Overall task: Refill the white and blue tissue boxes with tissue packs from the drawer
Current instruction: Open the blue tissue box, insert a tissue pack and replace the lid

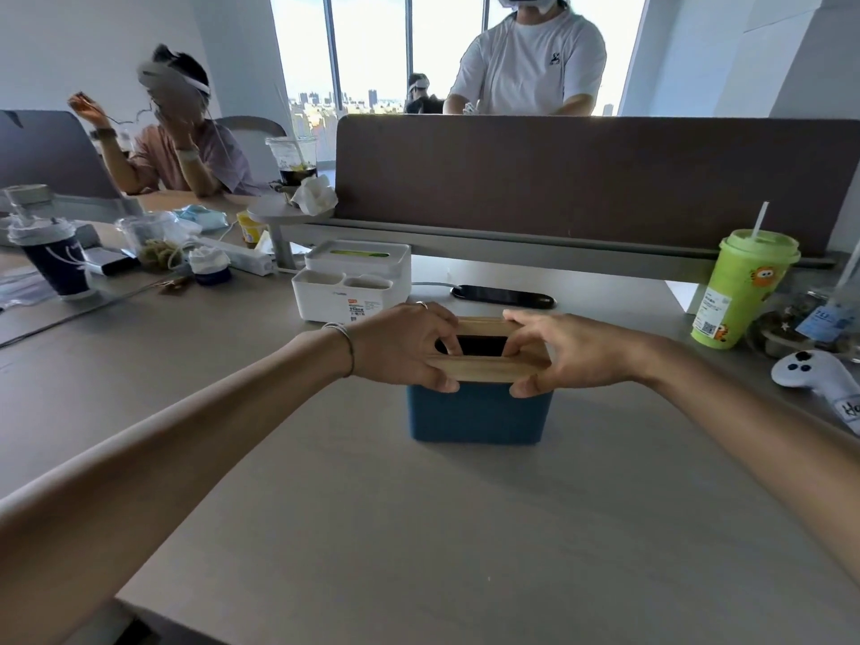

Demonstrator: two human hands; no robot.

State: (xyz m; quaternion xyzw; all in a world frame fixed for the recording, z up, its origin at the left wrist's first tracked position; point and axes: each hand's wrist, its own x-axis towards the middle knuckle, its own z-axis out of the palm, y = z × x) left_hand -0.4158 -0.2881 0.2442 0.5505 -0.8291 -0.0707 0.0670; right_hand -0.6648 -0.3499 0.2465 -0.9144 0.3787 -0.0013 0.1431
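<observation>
Both hands, left hand [405,346] and right hand [554,351], grasp the wooden lid [484,365] between them atop the blue tissue box [479,412]. Lift evenly, keeping it level, so it doesn't jam.

Shared office, long desk [419,528], brown divider panel [581,179], laptop [46,155], high-rise windows [367,48]

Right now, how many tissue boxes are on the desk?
2. The blue box stands in the middle, both hands gripping its wooden lid. The white box stands behind it to the left. Clutter may hide others.
</observation>
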